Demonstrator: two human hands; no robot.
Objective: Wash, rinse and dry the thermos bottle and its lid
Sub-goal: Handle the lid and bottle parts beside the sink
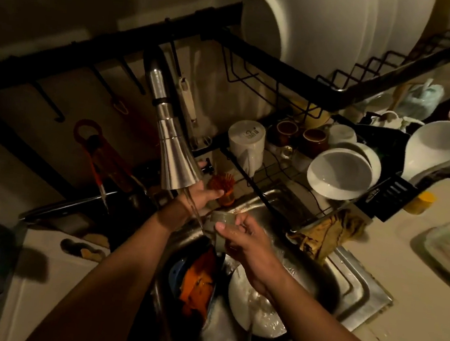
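Lid (217, 226) under running water above steel sink (355, 287).

Dim, warm light — brightest on the white bowls (339, 174) toward two o'clock. Deep shadow from seven to ten o'clock. Edges bend outward; soft blur throughout.

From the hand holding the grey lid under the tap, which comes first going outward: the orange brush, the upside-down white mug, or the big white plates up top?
From the right hand, which grips the lid:
1. Orange brush, just behind it at the sink's back edge.
2. White mug, farther back on the lower rack.
3. White plates, standing on the upper rack.
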